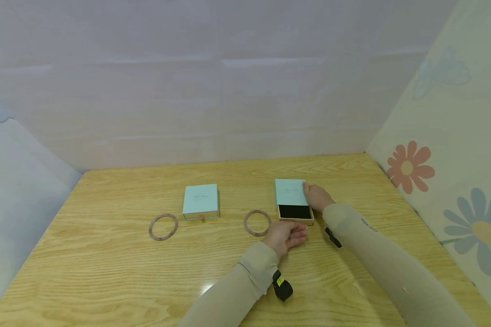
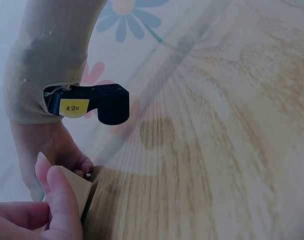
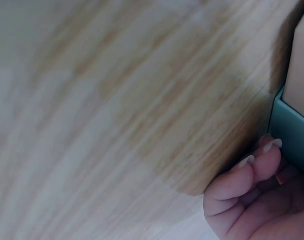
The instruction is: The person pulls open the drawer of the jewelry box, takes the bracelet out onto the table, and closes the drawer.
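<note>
A pale blue drawer-style gift box (image 1: 290, 192) stands at the right of the table, its inner drawer (image 1: 295, 211) with a black lining slid partly out towards the front. My right hand (image 1: 318, 197) holds the blue sleeve at its right side; in the right wrist view its curled fingers (image 3: 236, 185) lie against the teal sleeve (image 3: 291, 130). My left hand (image 1: 285, 236) is at the drawer's front edge, where thumb and finger pinch it. The left wrist view shows those fingertips (image 2: 62, 192) against the cream drawer wall (image 2: 79, 187). A pinkish bangle (image 1: 257, 232) lies just left of this box.
A second pale blue box (image 1: 201, 200), shut, with a small brown pull tab (image 1: 201, 217), stands left of centre. Another bangle (image 1: 163, 238) lies to its front left. The wooden table (image 1: 118, 281) meets a pale wall (image 1: 155, 113) at the back and a flowered wall (image 1: 454, 159) at right.
</note>
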Demonstrator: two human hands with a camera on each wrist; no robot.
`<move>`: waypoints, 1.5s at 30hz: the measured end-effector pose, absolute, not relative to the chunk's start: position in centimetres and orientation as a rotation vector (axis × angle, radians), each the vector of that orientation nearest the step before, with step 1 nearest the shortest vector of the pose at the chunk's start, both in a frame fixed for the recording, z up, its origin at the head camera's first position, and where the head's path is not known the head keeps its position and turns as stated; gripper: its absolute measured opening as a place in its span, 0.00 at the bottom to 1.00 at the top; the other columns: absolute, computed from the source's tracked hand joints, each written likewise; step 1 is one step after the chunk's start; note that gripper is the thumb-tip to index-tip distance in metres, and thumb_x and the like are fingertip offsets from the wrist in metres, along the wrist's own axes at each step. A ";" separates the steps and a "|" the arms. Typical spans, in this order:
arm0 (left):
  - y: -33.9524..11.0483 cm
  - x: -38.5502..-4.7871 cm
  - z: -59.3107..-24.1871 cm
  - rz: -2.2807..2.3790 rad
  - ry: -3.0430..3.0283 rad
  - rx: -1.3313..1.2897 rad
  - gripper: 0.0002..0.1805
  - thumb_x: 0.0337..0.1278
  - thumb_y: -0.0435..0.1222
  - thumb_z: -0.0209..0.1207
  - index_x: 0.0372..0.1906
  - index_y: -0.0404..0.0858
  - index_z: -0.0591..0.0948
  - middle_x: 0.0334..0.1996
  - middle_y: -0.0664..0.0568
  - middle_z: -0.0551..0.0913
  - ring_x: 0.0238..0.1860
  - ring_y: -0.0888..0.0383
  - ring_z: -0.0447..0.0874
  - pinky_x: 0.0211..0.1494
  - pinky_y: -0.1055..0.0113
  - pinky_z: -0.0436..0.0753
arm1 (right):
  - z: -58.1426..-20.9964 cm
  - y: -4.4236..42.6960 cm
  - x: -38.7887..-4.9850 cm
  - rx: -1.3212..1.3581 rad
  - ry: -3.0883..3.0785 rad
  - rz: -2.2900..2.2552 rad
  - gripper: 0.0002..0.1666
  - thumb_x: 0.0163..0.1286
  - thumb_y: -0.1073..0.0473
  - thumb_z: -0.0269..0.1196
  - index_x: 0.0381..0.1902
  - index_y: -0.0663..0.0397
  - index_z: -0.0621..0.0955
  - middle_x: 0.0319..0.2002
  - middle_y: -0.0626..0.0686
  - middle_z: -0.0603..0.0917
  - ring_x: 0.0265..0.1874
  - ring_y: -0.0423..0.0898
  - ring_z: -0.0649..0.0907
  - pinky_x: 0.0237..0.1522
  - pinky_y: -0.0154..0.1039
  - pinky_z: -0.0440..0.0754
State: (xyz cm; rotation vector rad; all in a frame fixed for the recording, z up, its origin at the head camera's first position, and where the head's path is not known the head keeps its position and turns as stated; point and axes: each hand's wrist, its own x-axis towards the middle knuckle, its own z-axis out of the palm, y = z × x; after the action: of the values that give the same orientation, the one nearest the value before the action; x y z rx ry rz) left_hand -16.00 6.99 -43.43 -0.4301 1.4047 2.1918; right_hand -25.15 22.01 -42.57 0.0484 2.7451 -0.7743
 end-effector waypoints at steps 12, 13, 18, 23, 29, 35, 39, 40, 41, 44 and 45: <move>7.0 -16.3 -43.3 2.180 1.393 -0.422 0.11 0.69 0.25 0.49 0.43 0.22 0.80 0.34 0.41 0.85 0.26 0.62 0.84 0.42 0.65 0.85 | -42.8 22.2 -25.4 0.042 2.754 -0.766 0.40 0.81 0.49 0.25 0.60 0.82 0.68 0.61 0.75 0.70 0.60 0.67 0.72 0.62 0.58 0.68; 7.0 -16.3 -43.3 2.179 1.391 -0.423 0.11 0.69 0.25 0.49 0.43 0.22 0.80 0.33 0.42 0.85 0.26 0.62 0.84 0.42 0.65 0.85 | -42.8 22.2 -25.4 0.041 2.756 -0.763 0.40 0.81 0.49 0.25 0.60 0.82 0.68 0.61 0.75 0.70 0.60 0.67 0.72 0.62 0.58 0.68; 7.0 -16.4 -43.4 2.181 1.388 -0.426 0.11 0.69 0.25 0.49 0.43 0.22 0.80 0.35 0.41 0.86 0.27 0.62 0.84 0.41 0.66 0.85 | -42.6 22.1 -25.1 0.039 2.757 -0.755 0.40 0.81 0.49 0.25 0.60 0.83 0.68 0.61 0.75 0.70 0.60 0.68 0.71 0.62 0.58 0.69; 6.9 -16.5 -43.4 2.179 1.392 -0.425 0.11 0.69 0.25 0.49 0.43 0.22 0.80 0.35 0.41 0.86 0.29 0.61 0.84 0.43 0.65 0.85 | -42.6 22.0 -25.2 0.045 2.754 -0.763 0.40 0.81 0.48 0.25 0.60 0.82 0.68 0.60 0.74 0.71 0.57 0.66 0.73 0.61 0.57 0.70; 7.0 -16.7 -43.4 2.185 1.388 -0.439 0.11 0.69 0.25 0.49 0.42 0.23 0.81 0.34 0.41 0.86 0.29 0.61 0.84 0.43 0.65 0.85 | -42.9 22.1 -25.4 0.037 2.758 -0.759 0.41 0.81 0.48 0.24 0.61 0.82 0.67 0.62 0.74 0.69 0.61 0.66 0.71 0.63 0.58 0.67; 7.2 -16.9 -43.3 2.194 1.369 -0.446 0.11 0.69 0.25 0.49 0.41 0.23 0.82 0.28 0.45 0.85 0.26 0.62 0.83 0.37 0.68 0.85 | -42.9 22.2 -25.4 0.030 2.765 -0.755 0.41 0.81 0.48 0.24 0.60 0.82 0.68 0.61 0.75 0.70 0.60 0.66 0.72 0.63 0.58 0.68; 7.2 -17.0 -43.3 2.194 1.368 -0.453 0.11 0.69 0.25 0.49 0.42 0.22 0.82 0.25 0.47 0.84 0.24 0.63 0.83 0.36 0.69 0.85 | -42.9 22.2 -25.5 0.030 2.768 -0.759 0.41 0.81 0.49 0.25 0.60 0.83 0.67 0.62 0.75 0.69 0.61 0.67 0.71 0.64 0.58 0.67; 7.3 -16.9 -43.3 2.196 1.369 -0.453 0.11 0.69 0.25 0.49 0.42 0.22 0.82 0.25 0.47 0.84 0.24 0.63 0.83 0.36 0.69 0.85 | -42.9 22.3 -25.5 0.029 2.767 -0.758 0.41 0.81 0.49 0.25 0.61 0.83 0.67 0.62 0.75 0.69 0.61 0.68 0.70 0.64 0.58 0.66; 7.3 -16.9 -43.2 2.197 1.368 -0.458 0.11 0.69 0.25 0.50 0.42 0.22 0.82 0.26 0.47 0.85 0.24 0.63 0.83 0.36 0.69 0.85 | -42.9 22.3 -25.4 0.026 2.766 -0.757 0.41 0.81 0.49 0.25 0.61 0.83 0.67 0.62 0.75 0.68 0.62 0.68 0.70 0.64 0.58 0.66; 7.3 -17.0 -43.2 2.204 1.356 -0.479 0.11 0.68 0.25 0.50 0.43 0.22 0.82 0.27 0.46 0.85 0.24 0.63 0.83 0.37 0.69 0.85 | -42.8 22.3 -25.3 0.022 2.762 -0.754 0.41 0.81 0.49 0.24 0.61 0.83 0.66 0.63 0.75 0.67 0.63 0.69 0.68 0.65 0.59 0.64; 7.3 -17.0 -43.1 2.206 1.353 -0.486 0.11 0.69 0.25 0.50 0.43 0.22 0.81 0.27 0.46 0.85 0.24 0.63 0.83 0.37 0.69 0.85 | -42.8 22.3 -25.3 0.024 2.758 -0.755 0.41 0.81 0.48 0.24 0.62 0.83 0.66 0.63 0.75 0.67 0.63 0.69 0.67 0.65 0.59 0.64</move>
State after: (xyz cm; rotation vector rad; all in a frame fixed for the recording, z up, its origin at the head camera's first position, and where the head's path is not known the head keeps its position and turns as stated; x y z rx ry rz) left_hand -16.98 7.30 -43.14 -0.4857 1.3528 2.2057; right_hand -25.28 22.27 -42.77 0.0239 2.7584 -0.7555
